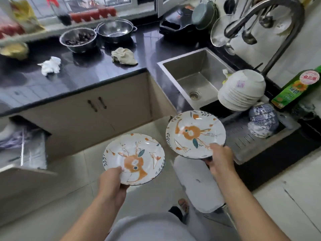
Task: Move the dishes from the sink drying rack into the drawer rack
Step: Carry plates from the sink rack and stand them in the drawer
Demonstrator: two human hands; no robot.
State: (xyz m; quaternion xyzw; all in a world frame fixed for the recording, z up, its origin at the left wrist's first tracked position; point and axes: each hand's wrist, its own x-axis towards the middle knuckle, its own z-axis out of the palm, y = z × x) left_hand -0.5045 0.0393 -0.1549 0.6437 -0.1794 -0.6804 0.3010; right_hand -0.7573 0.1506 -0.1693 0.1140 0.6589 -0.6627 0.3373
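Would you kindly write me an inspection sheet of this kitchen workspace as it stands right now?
Surface: glossy black countertop around a steel sink.
Job's things: two orange-flowered white plates; stacked white bowls and blue-patterned bowls on the grey drying rack; open drawer rack.
Clutter: beige rag, crumpled white tissue, two steel bowls, green bottle.
Hands: left hand and right hand each hold a plate.
Cables: nothing seen.
Surroundings: beige cabinets, pale tiled floor.

Two metal bowls (78,40), a white crumpled paper (50,65) and a beige rag (123,56) sit on the black desk (83,73); a green bottle (295,89) stands near the tap (271,20)
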